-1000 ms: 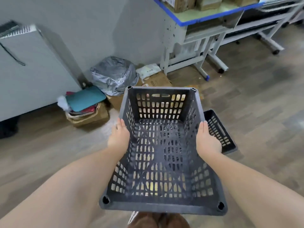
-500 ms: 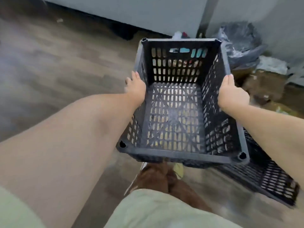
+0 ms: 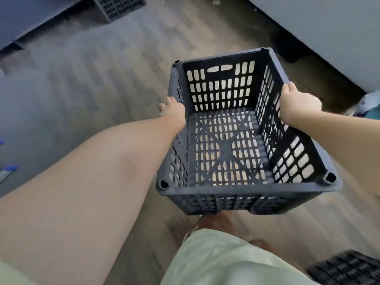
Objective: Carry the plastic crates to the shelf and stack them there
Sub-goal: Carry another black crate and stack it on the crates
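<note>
My left hand (image 3: 172,111) and my right hand (image 3: 296,103) grip the two side walls of the dark plastic crate (image 3: 244,194), which I hold empty in the air above the wooden floor (image 3: 115,64). Another crate (image 3: 119,6) stands far ahead on the left. A third one (image 3: 347,268) lies near my feet on the right. A grey cabinet (image 3: 329,27) runs along the right.
</note>
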